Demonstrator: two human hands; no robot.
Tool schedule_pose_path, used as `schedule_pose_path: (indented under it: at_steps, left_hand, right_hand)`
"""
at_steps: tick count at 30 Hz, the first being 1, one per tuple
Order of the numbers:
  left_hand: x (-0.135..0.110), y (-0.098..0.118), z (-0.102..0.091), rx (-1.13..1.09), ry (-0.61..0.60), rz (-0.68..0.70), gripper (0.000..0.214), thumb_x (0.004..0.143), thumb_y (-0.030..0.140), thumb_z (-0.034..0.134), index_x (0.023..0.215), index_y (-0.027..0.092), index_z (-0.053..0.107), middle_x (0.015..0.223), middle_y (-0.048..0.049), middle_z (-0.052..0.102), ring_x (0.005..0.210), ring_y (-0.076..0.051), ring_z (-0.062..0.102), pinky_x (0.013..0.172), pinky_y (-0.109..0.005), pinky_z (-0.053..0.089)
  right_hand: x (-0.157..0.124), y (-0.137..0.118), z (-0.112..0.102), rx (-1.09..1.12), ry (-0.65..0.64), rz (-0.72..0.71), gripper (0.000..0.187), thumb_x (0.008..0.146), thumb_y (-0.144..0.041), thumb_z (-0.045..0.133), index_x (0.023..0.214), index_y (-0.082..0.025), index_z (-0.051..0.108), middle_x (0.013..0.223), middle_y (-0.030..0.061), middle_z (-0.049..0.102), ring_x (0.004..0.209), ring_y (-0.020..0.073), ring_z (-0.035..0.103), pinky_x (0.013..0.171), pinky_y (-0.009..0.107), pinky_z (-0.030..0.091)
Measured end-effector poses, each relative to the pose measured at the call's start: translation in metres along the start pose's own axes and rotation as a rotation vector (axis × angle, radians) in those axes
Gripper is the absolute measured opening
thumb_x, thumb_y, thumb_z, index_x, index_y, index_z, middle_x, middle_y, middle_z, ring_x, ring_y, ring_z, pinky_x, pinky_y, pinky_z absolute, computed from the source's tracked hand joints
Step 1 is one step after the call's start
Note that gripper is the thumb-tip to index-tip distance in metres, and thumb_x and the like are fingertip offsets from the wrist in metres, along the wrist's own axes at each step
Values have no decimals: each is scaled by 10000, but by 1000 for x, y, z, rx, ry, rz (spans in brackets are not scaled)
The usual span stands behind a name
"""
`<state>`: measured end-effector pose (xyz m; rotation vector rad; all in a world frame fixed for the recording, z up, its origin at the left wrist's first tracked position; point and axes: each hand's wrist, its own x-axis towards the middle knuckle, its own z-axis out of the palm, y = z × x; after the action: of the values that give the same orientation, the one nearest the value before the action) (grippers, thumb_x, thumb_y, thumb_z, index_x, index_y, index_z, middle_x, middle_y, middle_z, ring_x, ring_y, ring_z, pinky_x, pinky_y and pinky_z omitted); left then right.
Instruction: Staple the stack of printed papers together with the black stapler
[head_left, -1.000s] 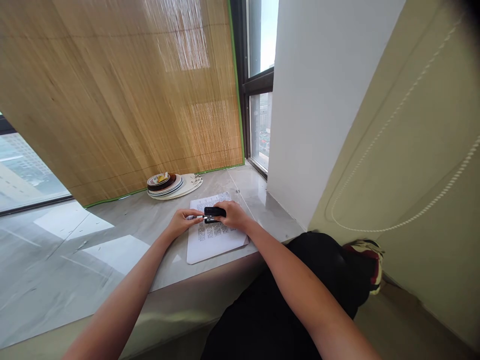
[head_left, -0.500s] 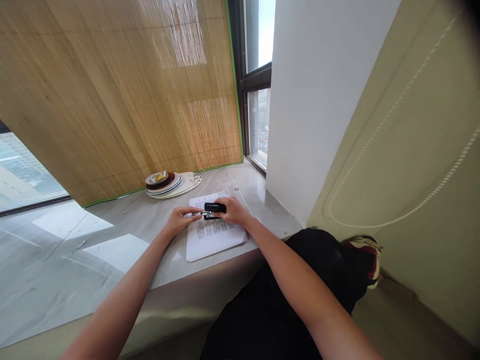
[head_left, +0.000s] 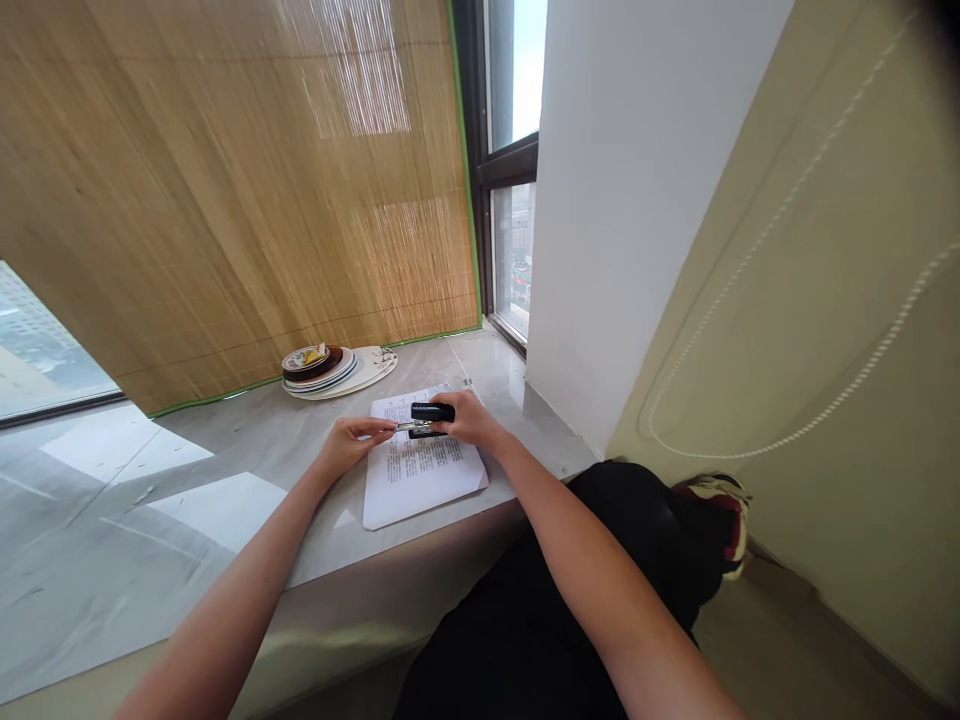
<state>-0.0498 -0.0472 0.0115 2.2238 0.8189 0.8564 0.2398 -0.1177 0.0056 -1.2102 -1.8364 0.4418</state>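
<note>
A black stapler [head_left: 432,411] is in my right hand [head_left: 469,417], whose fingers wrap round its right end. It is held above a stack of printed papers [head_left: 420,485] on the stone ledge. Between the stapler's upper and lower halves, a narrow silver metal part [head_left: 410,426] sticks out to the left. My left hand [head_left: 351,443] pinches the tip of that part between thumb and fingers. Whether any staples lie in it is too small to tell.
Stacked plates [head_left: 322,371] stand at the back of the ledge [head_left: 225,560], below a bamboo blind [head_left: 247,200]. A white wall corner [head_left: 630,200] rises on the right, with a bead cord [head_left: 757,455] beyond. My knee and shoe are below the ledge.
My left hand has drawn slightly left from the stapler, and more of the silver part shows between them. My right hand keeps its hold. The whole view has shifted a little.
</note>
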Motion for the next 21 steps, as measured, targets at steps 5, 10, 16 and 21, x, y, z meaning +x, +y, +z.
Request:
schedule_pose_path:
  at_steps: [5, 10, 16, 21]
  left_hand:
    - [0, 0, 0, -42, -5, 15, 373, 817, 535, 839, 964, 193, 858, 1006, -129, 836, 931, -303, 804, 880, -409, 655]
    - [1, 7, 13, -123, -26, 7, 467, 688, 510, 935, 981, 188, 767, 893, -89, 818, 838, -261, 791, 819, -388, 660]
    - [4, 8, 21, -59, -28, 93, 533, 639, 474, 969, 1013, 208, 698, 973, -53, 778, 928, -232, 736, 906, -376, 602]
    - [6, 7, 18, -33, 7, 130, 517, 661, 516, 952, 1002, 197, 730, 957, -63, 754, 923, -234, 701, 844, -346, 567]
  right_hand:
    - [0, 0, -7, 104, -37, -57, 336, 737, -172, 862, 1069, -200, 830, 974, 25, 819, 903, 206, 752, 855, 282, 538]
    - [-2, -7, 4, 132, -104, -128, 367, 714, -185, 875, 1078, -222, 843, 1040, 25, 829, 969, 225, 766, 925, 298, 540]
    - [-6, -17, 21, 107, -171, -167, 414, 741, -178, 860, 1145, -262, 826, 1115, 27, 822, 1022, 224, 751, 948, 302, 522]
    - [-4, -25, 15, 147, -158, -179, 393, 752, -187, 860, 1141, -215, 821, 1034, 34, 819, 943, 204, 749, 869, 266, 520]
